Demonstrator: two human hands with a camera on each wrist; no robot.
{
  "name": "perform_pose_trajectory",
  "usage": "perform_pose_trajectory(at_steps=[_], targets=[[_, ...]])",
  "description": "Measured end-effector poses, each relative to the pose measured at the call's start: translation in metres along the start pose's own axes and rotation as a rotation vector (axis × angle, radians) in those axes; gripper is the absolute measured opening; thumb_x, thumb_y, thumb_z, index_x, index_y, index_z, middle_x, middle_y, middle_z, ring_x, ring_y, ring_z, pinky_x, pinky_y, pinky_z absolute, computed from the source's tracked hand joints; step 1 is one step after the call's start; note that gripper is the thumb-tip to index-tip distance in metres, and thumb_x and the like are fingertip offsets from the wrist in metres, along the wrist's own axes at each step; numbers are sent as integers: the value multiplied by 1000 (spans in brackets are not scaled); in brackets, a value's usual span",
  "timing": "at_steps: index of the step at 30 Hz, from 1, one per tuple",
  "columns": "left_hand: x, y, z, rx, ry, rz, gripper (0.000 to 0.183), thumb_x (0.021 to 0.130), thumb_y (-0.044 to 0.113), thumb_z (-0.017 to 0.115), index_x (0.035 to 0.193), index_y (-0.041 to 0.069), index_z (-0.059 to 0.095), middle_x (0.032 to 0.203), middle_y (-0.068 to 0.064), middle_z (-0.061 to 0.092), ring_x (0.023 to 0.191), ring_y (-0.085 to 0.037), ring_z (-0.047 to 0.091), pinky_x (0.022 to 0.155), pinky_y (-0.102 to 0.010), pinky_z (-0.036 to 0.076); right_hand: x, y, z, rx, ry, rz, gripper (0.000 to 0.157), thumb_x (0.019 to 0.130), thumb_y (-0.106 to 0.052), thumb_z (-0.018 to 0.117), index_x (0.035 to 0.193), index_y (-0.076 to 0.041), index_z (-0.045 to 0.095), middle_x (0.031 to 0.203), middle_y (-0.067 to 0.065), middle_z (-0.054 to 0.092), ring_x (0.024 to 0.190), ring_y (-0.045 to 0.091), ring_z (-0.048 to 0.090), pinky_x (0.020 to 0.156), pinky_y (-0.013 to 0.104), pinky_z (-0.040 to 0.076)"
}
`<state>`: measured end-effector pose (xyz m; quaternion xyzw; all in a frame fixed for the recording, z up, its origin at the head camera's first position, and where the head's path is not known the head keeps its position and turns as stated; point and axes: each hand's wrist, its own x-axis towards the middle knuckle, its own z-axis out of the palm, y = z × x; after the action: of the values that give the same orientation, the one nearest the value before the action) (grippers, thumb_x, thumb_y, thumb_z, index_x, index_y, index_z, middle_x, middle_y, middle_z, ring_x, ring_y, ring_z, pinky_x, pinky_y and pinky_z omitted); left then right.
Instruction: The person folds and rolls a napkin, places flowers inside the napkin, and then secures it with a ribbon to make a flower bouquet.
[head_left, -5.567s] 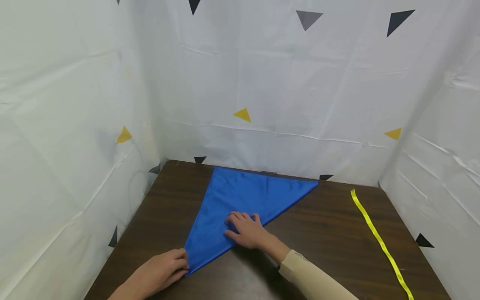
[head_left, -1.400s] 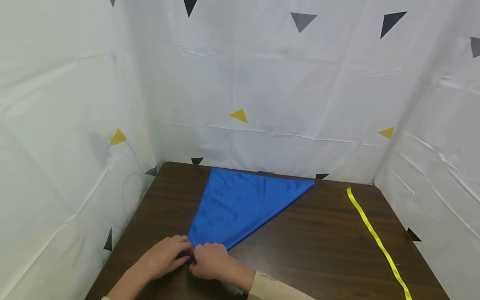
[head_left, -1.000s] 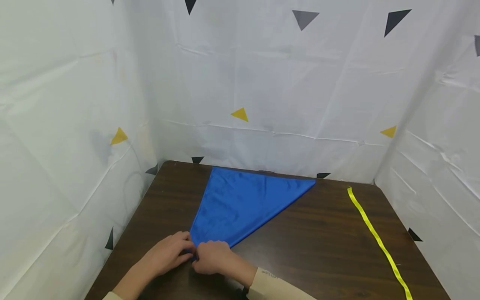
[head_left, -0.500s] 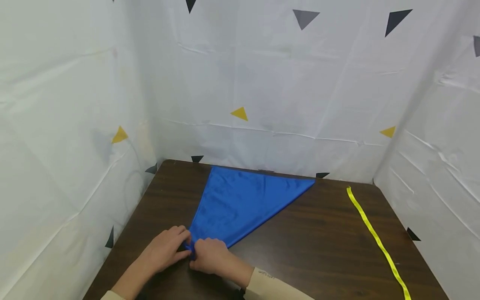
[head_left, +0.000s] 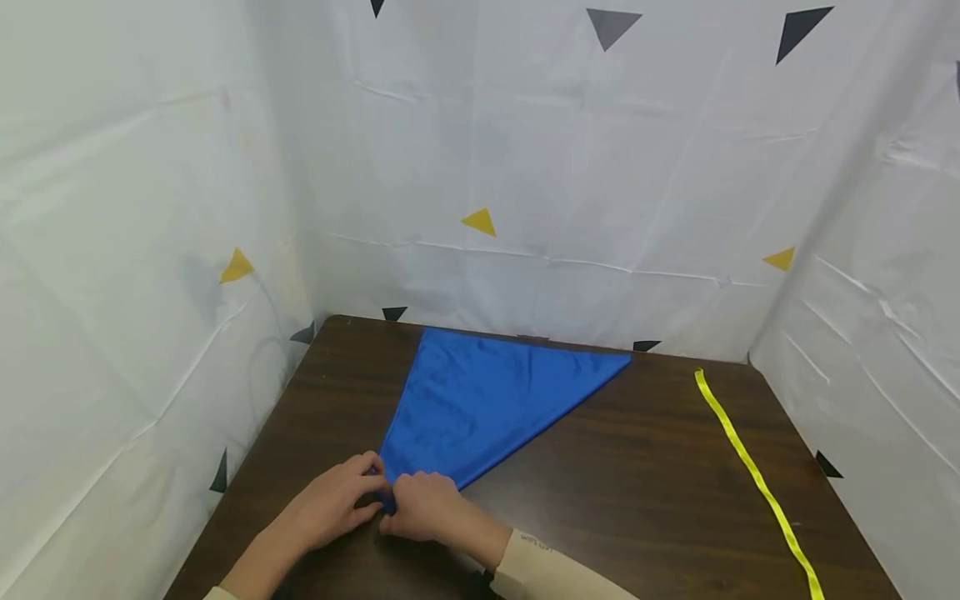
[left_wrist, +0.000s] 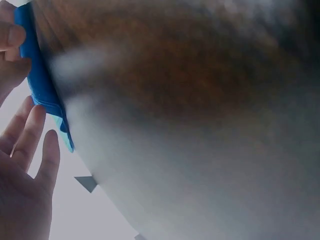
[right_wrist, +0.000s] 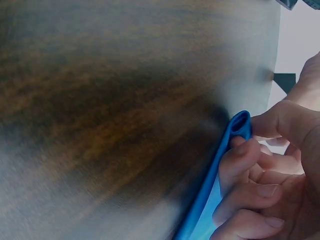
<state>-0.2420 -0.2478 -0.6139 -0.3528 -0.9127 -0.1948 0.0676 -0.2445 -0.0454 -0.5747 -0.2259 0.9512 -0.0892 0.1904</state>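
Observation:
A blue satiny cloth (head_left: 487,400), spread as a triangle, lies on the table with its narrow corner toward me. At that corner my left hand (head_left: 330,504) pinches the cloth between thumb and fingers. Right beside it, my right hand (head_left: 427,507) grips the same corner with curled fingers. In the right wrist view the cloth's edge (right_wrist: 240,124) is turned over into a small hollow roll, with my right fingers around it. The left wrist view shows the rolled cloth (left_wrist: 40,75) with fingertips along it. My hands hide the corner's tip in the head view.
A yellow ribbon (head_left: 750,467) runs lengthwise along the right side of the dark wooden table (head_left: 637,492). White sheeting (head_left: 555,167) with black, grey and yellow triangles encloses the table at the back and both sides.
My right hand, earlier spread on the cloth's middle, has come to the near corner beside my left. That corner has been turned over and drawn back, away from me. Lately the hands barely shift.

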Motion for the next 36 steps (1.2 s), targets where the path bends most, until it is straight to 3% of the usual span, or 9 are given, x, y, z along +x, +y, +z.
perform_pose_trajectory(at_steps=[10,18,23,30,36], targets=[[4,4,-4,-15,20,12,14,90,26,89,99,32,81,115,12,59,98,-5,57,81,-27,56,-2,5,-11,38,-62,-5,45,97,-43,74,65,-20,55,59,-4,51,54,15,52,51,32,41],[10,7,-5,-20,-45,-13,7,94,29,85,100,31,82,120,7,64,102,-8,59,83,-30,57,-4,9,-13,76,-87,-1,40,99,-37,69,66,-21,54,61,-4,53,55,15,51,54,32,41],[13,9,-5,10,-65,-9,6,96,28,84,100,31,81,117,10,62,96,-6,58,77,-28,55,-4,10,-12,95,-90,9,37,98,-33,68,67,-20,53,64,-3,54,56,16,51,54,32,41],[12,8,0,112,-4,64,17,95,28,84,107,28,72,104,14,60,85,-1,54,71,-25,51,1,15,-10,132,-113,31,34,95,-28,70,67,-19,54,63,-2,53,55,16,49,53,32,38],[14,6,1,119,-23,32,19,95,28,84,109,29,72,105,15,59,80,2,50,68,-23,48,-1,16,-13,141,-99,24,31,96,-28,71,70,-19,56,65,-3,54,56,15,51,53,32,40]])
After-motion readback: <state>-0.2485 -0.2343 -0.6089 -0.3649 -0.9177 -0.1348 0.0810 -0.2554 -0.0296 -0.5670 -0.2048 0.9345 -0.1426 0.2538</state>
